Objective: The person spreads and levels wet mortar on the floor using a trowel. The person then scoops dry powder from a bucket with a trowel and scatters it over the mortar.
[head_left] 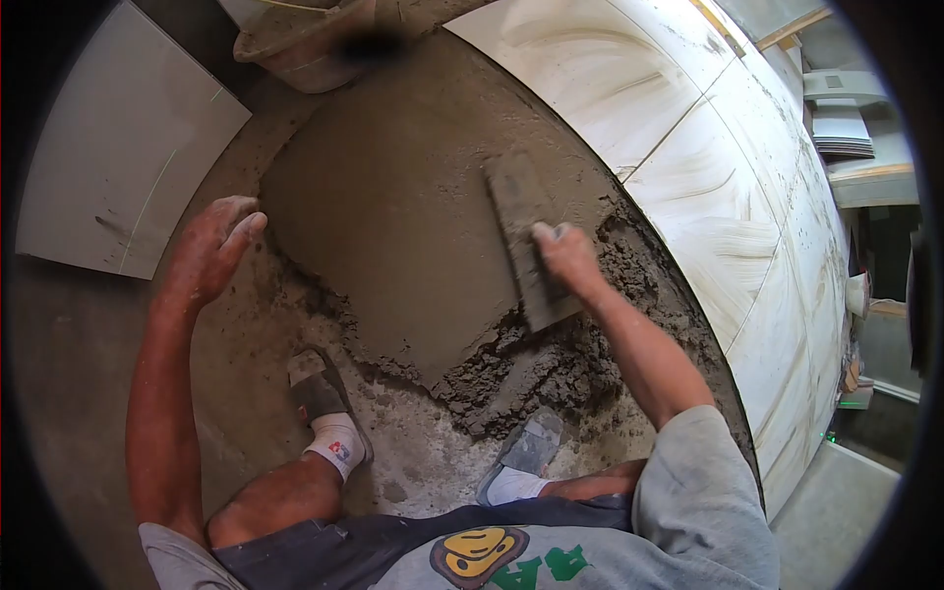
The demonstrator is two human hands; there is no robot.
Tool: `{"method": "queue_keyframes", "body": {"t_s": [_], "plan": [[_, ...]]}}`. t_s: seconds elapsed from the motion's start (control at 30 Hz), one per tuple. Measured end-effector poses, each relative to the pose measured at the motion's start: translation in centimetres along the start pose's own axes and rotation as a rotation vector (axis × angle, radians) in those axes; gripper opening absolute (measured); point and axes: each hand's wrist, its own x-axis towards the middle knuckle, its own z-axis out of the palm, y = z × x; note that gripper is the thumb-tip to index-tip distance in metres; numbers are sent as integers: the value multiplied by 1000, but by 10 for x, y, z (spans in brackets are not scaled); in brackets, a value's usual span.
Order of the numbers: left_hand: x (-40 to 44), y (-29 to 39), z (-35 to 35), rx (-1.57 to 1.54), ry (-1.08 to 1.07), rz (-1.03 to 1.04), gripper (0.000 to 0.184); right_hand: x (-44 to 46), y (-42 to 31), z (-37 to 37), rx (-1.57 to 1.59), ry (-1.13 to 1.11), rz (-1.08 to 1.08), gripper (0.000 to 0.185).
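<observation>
My right hand [567, 258] is closed around the handle of a long rectangular plastering trowel [518, 197], its blade smeared with grey mortar. The blade lies on a spread of wet mortar [393, 216], which is smooth through the middle. Rough, crumbly mortar [570, 364] lies below and to the right of the blade. My left hand [218, 246] hovers near the left edge of the mortar, fingers curled in and thumb pressed against them. Nothing shows in it.
White smeared tiles [678, 187] curve along the right side. A large pale tile [128, 147] with a green laser line lies at left. At the top stands a mortar-caked tub [305, 44]. My slippered feet [324, 393] are at the mortar's near edge.
</observation>
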Motion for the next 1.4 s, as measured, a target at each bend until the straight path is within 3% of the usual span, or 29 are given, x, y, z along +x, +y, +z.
{"method": "queue_keyframes", "body": {"t_s": [0.1, 0.3, 0.33, 0.4, 0.5, 0.57, 0.7, 0.73, 0.77, 0.97, 1.1, 1.17, 1.23, 1.3, 1.37, 1.4], "plan": [[-4, -5, 2, 26, -19, -21, 43, -47, -33, 32, -33, -157, -48, 50], [11, 0, 2, 16, 6, 36, 43, -144, -49, 75, -79, -669, -440, 49], [15, 4, 3, 1, 30, 49, 43, -147, -44, 65, -91, -643, -409, 49], [22, 10, 5, -20, 29, 104, 42, -156, -39, 35, -168, -807, -504, 47], [27, 10, 11, -7, 32, 151, 40, -140, -11, -42, -210, -700, -482, 45], [30, 10, 13, 9, 33, 189, 39, -130, 32, -91, -271, -594, -353, 43], [42, 10, 14, -13, -3, 161, 39, -171, 119, -172, -206, -275, 273, 42], [44, 13, 15, -18, -13, 145, 39, -193, 153, -174, -215, -156, 333, 43], [47, 19, 18, -18, -15, 167, 39, -216, 190, -165, -226, -41, 387, 45], [59, 52, 34, 61, -87, 255, 38, -343, 289, -72, -151, 174, 697, 47], [68, 78, 37, 102, -143, 326, 38, -338, 300, -9, 89, 237, 871, 53], [69, 87, 40, 101, -147, 347, 38, -323, 265, 2, 172, 198, 910, 57], [73, 92, 44, 152, -164, 357, 38, -317, 247, 25, 464, 195, 871, 64], [76, 97, 46, 157, -178, 366, 38, -362, 207, 42, 397, 446, 332, 76], [76, 99, 45, 159, -194, 362, 38, -354, 108, -75, 66, -98, 174, 83], [76, 102, 45, 148, -189, 356, 38, -349, 88, -102, 70, -103, 171, 83]]}}
